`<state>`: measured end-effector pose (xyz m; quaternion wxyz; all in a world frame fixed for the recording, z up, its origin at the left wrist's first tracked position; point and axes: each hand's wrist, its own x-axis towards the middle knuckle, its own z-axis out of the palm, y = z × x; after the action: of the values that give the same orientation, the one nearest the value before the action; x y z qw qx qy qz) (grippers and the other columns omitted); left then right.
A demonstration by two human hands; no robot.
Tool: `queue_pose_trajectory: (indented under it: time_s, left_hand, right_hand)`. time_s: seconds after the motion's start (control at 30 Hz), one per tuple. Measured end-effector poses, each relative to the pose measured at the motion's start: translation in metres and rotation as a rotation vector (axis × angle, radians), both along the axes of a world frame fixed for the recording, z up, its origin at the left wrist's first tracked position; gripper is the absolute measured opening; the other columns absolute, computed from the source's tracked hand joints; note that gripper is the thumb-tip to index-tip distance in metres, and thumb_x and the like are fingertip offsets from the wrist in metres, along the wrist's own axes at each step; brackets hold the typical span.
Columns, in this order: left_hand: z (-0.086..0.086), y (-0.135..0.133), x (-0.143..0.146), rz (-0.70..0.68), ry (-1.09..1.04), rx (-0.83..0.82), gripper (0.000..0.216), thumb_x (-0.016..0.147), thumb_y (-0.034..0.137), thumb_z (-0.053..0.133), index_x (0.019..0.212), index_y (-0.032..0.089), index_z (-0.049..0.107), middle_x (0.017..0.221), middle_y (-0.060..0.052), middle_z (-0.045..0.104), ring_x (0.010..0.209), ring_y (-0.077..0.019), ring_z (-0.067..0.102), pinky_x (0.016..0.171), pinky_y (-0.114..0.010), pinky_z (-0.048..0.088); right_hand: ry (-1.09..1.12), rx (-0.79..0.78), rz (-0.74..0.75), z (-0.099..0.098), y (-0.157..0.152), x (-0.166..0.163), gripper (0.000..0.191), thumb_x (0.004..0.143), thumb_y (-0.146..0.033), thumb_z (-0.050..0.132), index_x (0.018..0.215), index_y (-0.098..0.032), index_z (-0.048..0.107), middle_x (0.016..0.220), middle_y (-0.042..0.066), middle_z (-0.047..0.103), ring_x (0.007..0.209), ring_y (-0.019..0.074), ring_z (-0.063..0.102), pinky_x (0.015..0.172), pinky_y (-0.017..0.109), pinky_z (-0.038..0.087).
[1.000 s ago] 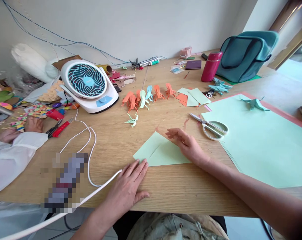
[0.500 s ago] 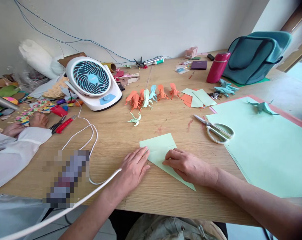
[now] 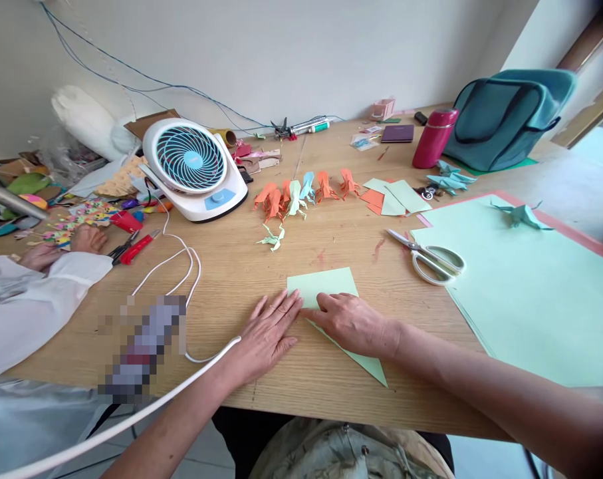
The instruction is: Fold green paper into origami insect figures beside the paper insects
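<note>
A folded sheet of pale green paper (image 3: 326, 285) lies on the wooden table (image 3: 301, 386) in front of me. My left hand (image 3: 267, 332) lies flat on the table, fingers stretched out, its fingertips touching the paper's left edge. Pressing down on the paper's lower part is my right hand (image 3: 351, 324), fingers together and bent, nothing held inside. One pointed corner of the paper sticks out below my right wrist.
White-handled scissors (image 3: 433, 258) lie right of the paper, beside a stack of large green sheets (image 3: 530, 286). Several folded paper figures (image 3: 304, 189) stand further back. A small fan (image 3: 194, 166) with a white cable (image 3: 181, 266) stands at the left. Another person's sleeve (image 3: 32, 299) rests far left.
My right hand slid left along the paper, from its right side to its left edge next to my left hand. The paper went from one wide triangle to a narrower shape.
</note>
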<state>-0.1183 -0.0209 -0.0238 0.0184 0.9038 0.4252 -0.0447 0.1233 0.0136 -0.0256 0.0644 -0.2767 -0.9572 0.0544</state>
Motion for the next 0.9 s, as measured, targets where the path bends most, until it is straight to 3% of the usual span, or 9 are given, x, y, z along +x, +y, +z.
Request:
queue_pose_trajectory:
  time_s: [0.3,0.57,0.8,0.9]
  left_hand:
    - [0.000,0.000,0.002,0.008,-0.010,0.002,0.057,0.102,0.037,0.037,0.155,0.030,0.017,0.164,-0.006,0.019,0.151,-0.0268,0.016,0.118,-0.054,0.022]
    - [-0.002,0.001,0.001,0.009,-0.012,0.009,0.056,0.103,0.039,0.033,0.156,0.029,0.018,0.164,-0.005,0.019,0.150,-0.0260,0.017,0.118,-0.053,0.022]
    - [-0.002,0.001,0.000,0.001,-0.024,0.017,0.057,0.103,0.039,0.032,0.156,0.029,0.015,0.164,-0.005,0.020,0.150,-0.0254,0.017,0.118,-0.051,0.022]
    - [-0.002,0.001,0.000,0.010,-0.019,0.008,0.056,0.103,0.039,0.032,0.156,0.029,0.015,0.164,-0.004,0.019,0.150,-0.0251,0.017,0.118,-0.051,0.021]
  right_hand:
    - [0.009,-0.004,0.045,0.004,-0.012,0.012,0.028,0.098,-0.014,0.044,0.123,-0.017,0.057,0.092,0.009,0.057,0.074,0.0199,0.056,0.067,0.033,0.045]
    - [0.054,-0.059,0.053,0.011,-0.052,0.045,0.019,0.095,-0.011,0.044,0.102,-0.014,0.061,0.094,0.010,0.053,0.076,0.0201,0.049,0.066,0.034,0.045]
    - [0.064,-0.152,0.033,0.014,-0.085,0.072,0.029,0.092,-0.005,0.040,0.115,-0.011,0.056,0.098,0.011,0.054,0.079,0.0206,0.049,0.069,0.035,0.047]
    - [0.075,-0.185,0.015,0.016,-0.098,0.083,0.023,0.092,-0.005,0.040,0.103,-0.014,0.058,0.093,0.010,0.054,0.077,0.0204,0.049,0.067,0.035,0.045]
